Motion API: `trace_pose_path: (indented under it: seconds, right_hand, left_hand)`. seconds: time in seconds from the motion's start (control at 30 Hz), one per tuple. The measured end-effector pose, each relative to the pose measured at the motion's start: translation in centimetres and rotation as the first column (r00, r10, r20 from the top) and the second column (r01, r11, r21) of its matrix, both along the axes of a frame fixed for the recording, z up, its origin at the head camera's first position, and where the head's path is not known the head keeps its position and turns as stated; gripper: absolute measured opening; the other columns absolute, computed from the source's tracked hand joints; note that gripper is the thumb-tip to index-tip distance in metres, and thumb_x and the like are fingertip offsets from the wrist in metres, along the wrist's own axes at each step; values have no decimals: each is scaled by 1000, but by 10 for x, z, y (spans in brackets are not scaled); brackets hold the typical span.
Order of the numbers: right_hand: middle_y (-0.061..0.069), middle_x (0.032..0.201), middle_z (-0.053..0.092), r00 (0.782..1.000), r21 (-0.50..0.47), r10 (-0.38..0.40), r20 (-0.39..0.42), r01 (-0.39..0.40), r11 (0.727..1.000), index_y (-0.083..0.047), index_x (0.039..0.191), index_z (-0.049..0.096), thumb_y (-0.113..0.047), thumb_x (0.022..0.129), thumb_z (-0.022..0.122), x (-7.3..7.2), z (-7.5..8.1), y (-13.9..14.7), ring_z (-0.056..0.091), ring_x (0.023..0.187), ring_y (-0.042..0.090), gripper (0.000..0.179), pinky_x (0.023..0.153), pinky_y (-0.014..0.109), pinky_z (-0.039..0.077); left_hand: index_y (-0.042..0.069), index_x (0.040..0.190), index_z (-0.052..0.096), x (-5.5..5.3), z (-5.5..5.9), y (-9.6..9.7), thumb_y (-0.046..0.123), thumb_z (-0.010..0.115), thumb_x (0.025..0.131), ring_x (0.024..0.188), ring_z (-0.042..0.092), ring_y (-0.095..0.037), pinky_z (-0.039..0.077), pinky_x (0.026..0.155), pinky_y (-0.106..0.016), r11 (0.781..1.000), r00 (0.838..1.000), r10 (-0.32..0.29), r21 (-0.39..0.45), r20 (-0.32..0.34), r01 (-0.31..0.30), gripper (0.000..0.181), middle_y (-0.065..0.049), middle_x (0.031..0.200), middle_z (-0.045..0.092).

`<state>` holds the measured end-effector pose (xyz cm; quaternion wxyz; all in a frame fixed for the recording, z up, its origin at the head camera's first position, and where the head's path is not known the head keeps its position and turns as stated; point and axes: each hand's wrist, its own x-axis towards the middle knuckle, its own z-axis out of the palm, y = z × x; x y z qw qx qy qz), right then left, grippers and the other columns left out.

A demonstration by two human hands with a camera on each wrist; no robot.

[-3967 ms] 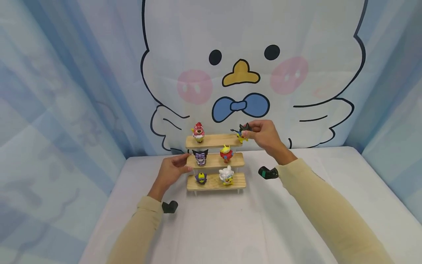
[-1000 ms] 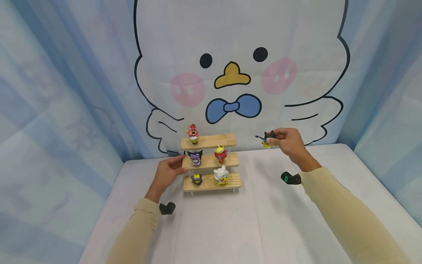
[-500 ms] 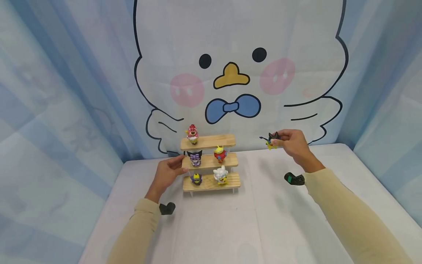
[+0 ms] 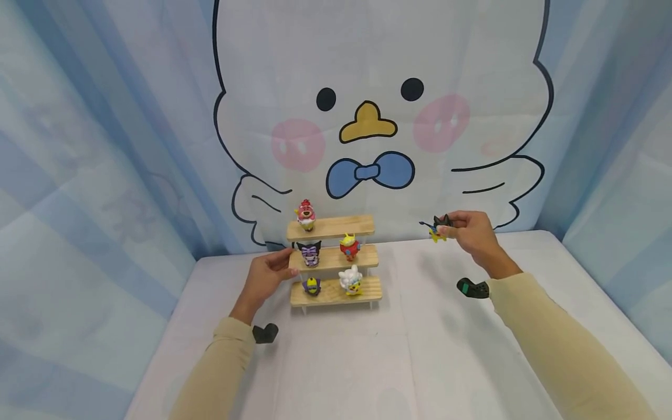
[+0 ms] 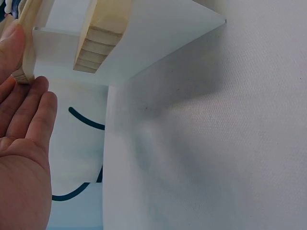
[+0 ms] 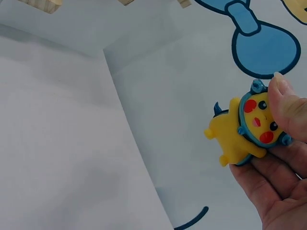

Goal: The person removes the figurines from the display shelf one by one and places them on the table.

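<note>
My right hand pinches a yellow Pikachu figurine with a dark blue hood, held above the table to the right of the stand. Its thumb covers part of the hood in the right wrist view. With thumb and fingers, my left hand grips the left end of the middle board of a three-tier wooden display stand. On the top tier, at the left, stands a pink bear figurine. The middle tier bears a purple-and-black figurine and a red-and-yellow figurine.
A small purple-and-yellow figurine and a white-hatted yellow figurine stand on the bottom tier. White cloth covers the table. Directly behind the stand hangs a curtain with a cartoon bird print.
My right hand has lifted the Pikachu figurine off the right end of the top tier and carried it rightward. The left hand keeps its grip on the stand.
</note>
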<state>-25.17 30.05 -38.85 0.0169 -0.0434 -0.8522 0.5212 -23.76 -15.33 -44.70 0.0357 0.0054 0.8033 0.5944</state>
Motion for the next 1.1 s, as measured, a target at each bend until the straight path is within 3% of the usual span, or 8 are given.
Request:
trace_pose_path:
  seconds: [0.23, 0.53, 0.97, 1.1]
  right_hand:
    - [11, 112, 79, 1000, -8, 2, -6, -2, 1000, 8, 132, 64, -14, 99, 73, -1, -5, 6, 66, 82, -4, 41, 121, 63, 42]
    - [26, 131, 70, 999, 7, -32, 14, 32, 999, 6, 133, 63, -15, 99, 73, -3, -9, 12, 65, 89, 1, 41, 121, 62, 43]
    - [20, 126, 73, 999, 11, -48, 10, 48, 999, 5, 134, 63, -16, 99, 72, -4, -14, 21, 64, 92, 4, 41, 121, 64, 41]
    - [20, 126, 73, 998, 18, -58, 11, 58, 998, 5, 134, 63, -16, 100, 72, -4, -17, 24, 67, 98, 12, 41, 121, 64, 41]
  left_hand:
    - [6, 149, 56, 1, 0, -2, 2, 79, 90, 143, 56, -28, 51, 114, -36, 1000, 1000, 5, -18, 15, -5, 63, -15, 153, 57]
    - [6, 148, 57, -1, -1, -1, 1, 79, 90, 143, 56, -28, 52, 112, -35, 1000, 1000, 14, -10, 19, -14, 63, -15, 153, 58]
    - [5, 147, 57, 0, 0, -1, -1, 79, 89, 142, 57, -29, 53, 112, -33, 1000, 1000, 16, 5, 14, -16, 62, -16, 152, 58]
    - [5, 147, 57, -1, 0, 0, 0, 79, 89, 143, 57, -29, 53, 112, -33, 1000, 1000, 15, 1, 13, -15, 63, -16, 152, 58]
